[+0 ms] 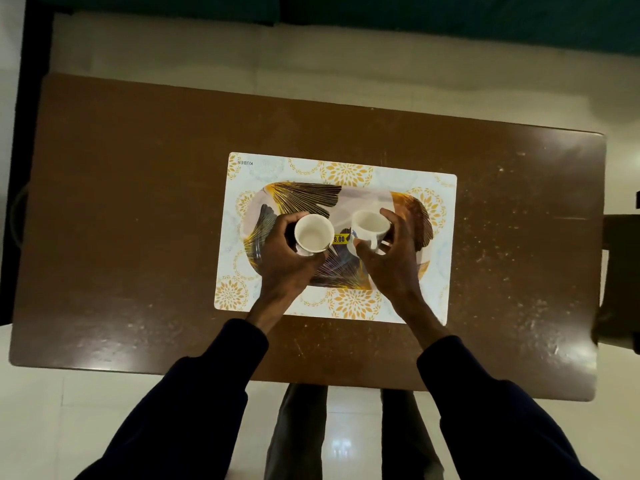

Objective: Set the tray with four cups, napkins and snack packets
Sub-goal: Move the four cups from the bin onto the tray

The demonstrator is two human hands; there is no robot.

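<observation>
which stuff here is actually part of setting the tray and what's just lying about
Part of the job:
tray
left cup, in the left hand
right cup, in the right hand

Just there:
placemat
table

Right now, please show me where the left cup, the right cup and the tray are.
left cup [312,233]: head view, inside bottom.
right cup [370,221]: head view, inside.
tray [304,192]: head view, far rim.
</observation>
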